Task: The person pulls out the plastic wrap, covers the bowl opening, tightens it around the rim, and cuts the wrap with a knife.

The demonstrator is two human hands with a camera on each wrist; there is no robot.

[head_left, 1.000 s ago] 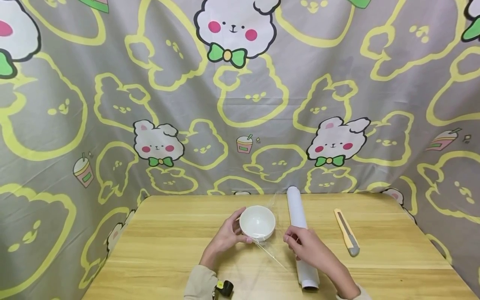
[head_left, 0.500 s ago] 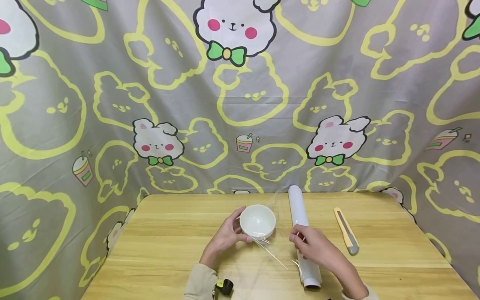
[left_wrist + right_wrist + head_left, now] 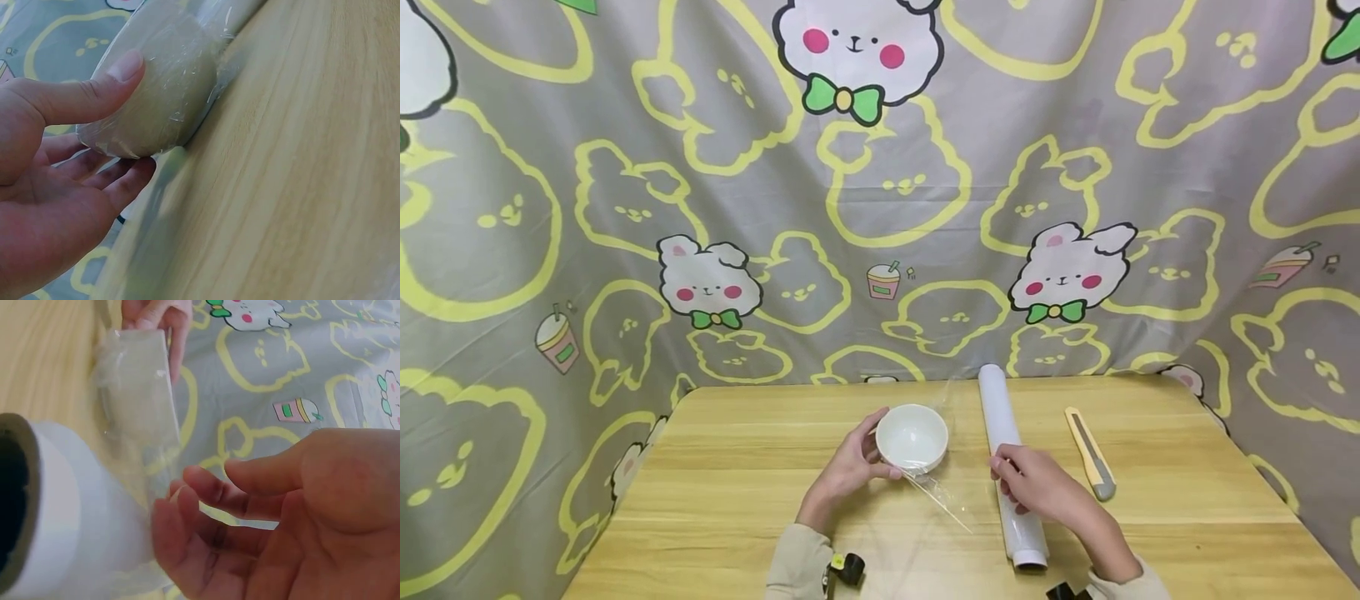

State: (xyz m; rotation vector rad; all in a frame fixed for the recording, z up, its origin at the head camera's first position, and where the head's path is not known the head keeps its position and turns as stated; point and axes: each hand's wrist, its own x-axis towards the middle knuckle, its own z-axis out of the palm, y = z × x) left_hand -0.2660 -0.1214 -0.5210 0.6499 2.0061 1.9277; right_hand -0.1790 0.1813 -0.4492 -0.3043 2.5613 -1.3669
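A small white bowl stands on the wooden table, with clear cling film wrinkled against its side. My left hand grips it from the left, thumb on the film-covered near side and fingers around the outside. From the bowl the film stretches rightward to a long cling film roll. Over the roll's middle is my right hand, its fingers curled at the film. In the right wrist view the right hand's fingertips are bent at the film's edge, partly hiding the contact.
A yellow and grey utility knife lies right of the roll. The wooden table meets a grey patterned curtain behind and at both sides. The roll's hollow end looms close in the right wrist view.
My right hand has moved slightly rightward, and the roll has shifted right with it. The left hand keeps its grip on the bowl, which has barely moved. The head view has tilted slightly.
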